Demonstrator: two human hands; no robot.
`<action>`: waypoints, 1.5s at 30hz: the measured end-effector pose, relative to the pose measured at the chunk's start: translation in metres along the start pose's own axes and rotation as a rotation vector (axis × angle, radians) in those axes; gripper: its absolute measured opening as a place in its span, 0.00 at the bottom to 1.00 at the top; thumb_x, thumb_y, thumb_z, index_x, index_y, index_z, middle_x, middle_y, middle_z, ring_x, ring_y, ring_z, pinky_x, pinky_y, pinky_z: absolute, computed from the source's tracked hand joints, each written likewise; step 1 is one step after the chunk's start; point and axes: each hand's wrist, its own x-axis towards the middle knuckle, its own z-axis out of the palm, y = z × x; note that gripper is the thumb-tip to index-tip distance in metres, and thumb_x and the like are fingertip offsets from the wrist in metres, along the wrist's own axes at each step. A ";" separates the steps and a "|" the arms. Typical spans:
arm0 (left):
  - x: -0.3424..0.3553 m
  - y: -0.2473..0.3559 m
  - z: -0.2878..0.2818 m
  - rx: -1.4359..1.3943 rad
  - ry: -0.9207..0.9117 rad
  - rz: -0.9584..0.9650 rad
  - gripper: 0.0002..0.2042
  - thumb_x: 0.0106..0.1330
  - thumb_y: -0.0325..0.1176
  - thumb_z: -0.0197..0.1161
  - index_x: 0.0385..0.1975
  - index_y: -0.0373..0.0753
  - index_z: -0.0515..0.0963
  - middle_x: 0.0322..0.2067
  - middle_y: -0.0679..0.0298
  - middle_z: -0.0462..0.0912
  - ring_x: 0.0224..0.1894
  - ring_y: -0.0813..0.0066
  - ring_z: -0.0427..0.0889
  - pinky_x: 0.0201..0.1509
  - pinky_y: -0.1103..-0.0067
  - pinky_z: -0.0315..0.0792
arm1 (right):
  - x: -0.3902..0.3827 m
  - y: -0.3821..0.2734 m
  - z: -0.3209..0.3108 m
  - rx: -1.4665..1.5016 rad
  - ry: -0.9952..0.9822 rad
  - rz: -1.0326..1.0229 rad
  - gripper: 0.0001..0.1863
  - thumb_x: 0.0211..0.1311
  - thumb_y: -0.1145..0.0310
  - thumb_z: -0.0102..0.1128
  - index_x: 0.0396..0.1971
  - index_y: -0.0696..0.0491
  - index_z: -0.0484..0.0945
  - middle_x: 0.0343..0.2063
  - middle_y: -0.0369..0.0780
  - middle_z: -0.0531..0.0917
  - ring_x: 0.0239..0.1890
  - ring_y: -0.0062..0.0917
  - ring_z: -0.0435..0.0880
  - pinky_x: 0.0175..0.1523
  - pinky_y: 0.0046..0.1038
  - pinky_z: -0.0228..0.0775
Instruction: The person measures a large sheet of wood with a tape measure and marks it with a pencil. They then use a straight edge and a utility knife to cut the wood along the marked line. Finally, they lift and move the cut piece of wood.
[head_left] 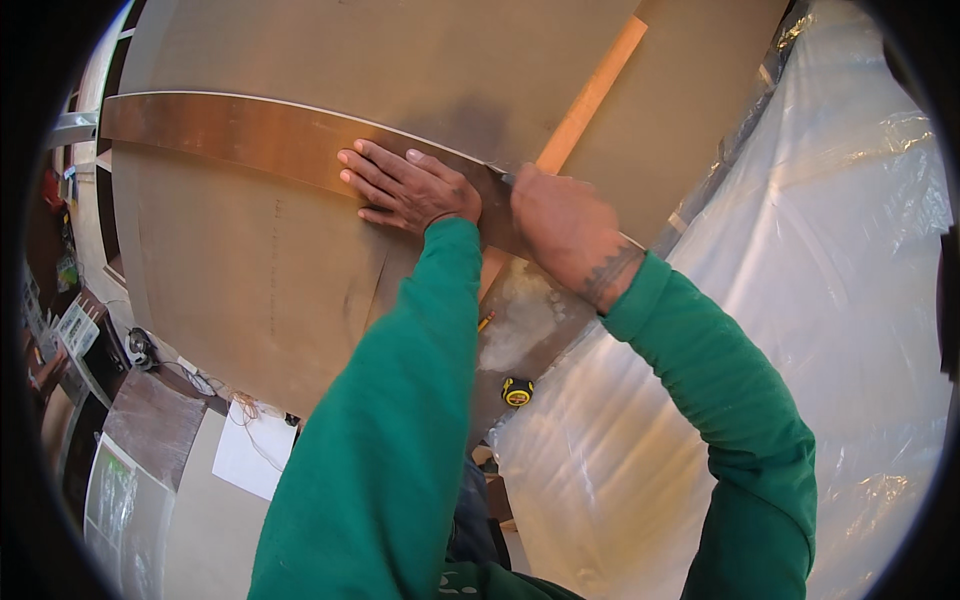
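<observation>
Upper centre: blurred right hand [568, 225] grips mostly hidden dark tool [508, 179]; long, glossy brown strip [230, 130] lies beneath splayed left hand [420, 192].

Two hands show: one left hand [415, 190] at eleven o'clock, one right hand [565, 222] between one and two. There is one long metal strip [240, 128] at ten, one orange-brown strip [595, 92] at one, one tape measure [517, 391] at five, one white sheet [250, 455] at eight.

The left hand [412, 188] lies flat on a long brown strip [230, 132], the right hand [568, 225] blurred over it, a tape measure [517, 391] nearer.
</observation>
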 end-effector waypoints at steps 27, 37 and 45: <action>-0.002 0.003 0.005 0.023 0.053 0.017 0.31 0.81 0.44 0.39 0.81 0.43 0.49 0.83 0.61 0.43 0.84 0.55 0.43 0.79 0.43 0.46 | -0.019 0.075 0.038 0.308 0.446 0.097 0.17 0.76 0.56 0.56 0.42 0.57 0.72 0.35 0.51 0.84 0.36 0.50 0.87 0.40 0.51 0.79; 0.000 0.001 0.005 0.056 0.005 -0.020 0.32 0.80 0.44 0.39 0.82 0.44 0.47 0.83 0.61 0.40 0.84 0.55 0.41 0.80 0.42 0.44 | 0.025 0.001 0.035 0.145 0.290 -0.142 0.20 0.76 0.53 0.54 0.38 0.59 0.74 0.30 0.50 0.86 0.31 0.45 0.89 0.33 0.43 0.82; 0.004 -0.012 0.022 0.168 0.050 0.003 0.34 0.78 0.44 0.44 0.82 0.48 0.47 0.83 0.63 0.41 0.84 0.57 0.44 0.78 0.42 0.53 | 0.039 -0.010 0.036 0.150 0.273 -0.165 0.20 0.77 0.55 0.52 0.37 0.59 0.74 0.28 0.52 0.85 0.30 0.48 0.88 0.34 0.46 0.81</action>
